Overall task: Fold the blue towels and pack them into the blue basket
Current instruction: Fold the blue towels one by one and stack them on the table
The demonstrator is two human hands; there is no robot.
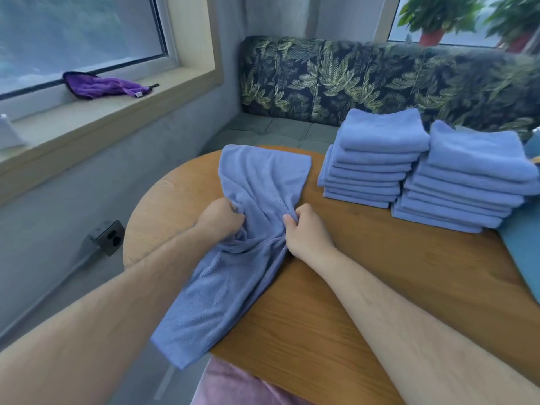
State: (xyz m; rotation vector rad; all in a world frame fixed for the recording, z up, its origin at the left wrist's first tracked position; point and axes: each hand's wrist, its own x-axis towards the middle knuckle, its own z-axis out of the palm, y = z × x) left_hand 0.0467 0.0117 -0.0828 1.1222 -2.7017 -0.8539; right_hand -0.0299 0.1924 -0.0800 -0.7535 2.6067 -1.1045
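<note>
A long blue towel (257,182) lies stretched across the round wooden table (365,287), its near end hanging over the table's front edge. My left hand (220,219) grips the towel's left edge at its bunched middle. My right hand (304,232) pinches the right edge there, a short way apart from the left. Two stacks of folded blue towels (377,159) (467,182) stand side by side at the back right of the table. A blue surface (523,252) shows at the right edge of the frame; I cannot tell whether it is the basket.
A leaf-patterned bench seat (380,80) runs behind the table. A purple cloth (102,86) lies on the window sill at the left. A wall socket (111,236) sits low on the grey wall. Potted plants (435,19) stand at the far right window.
</note>
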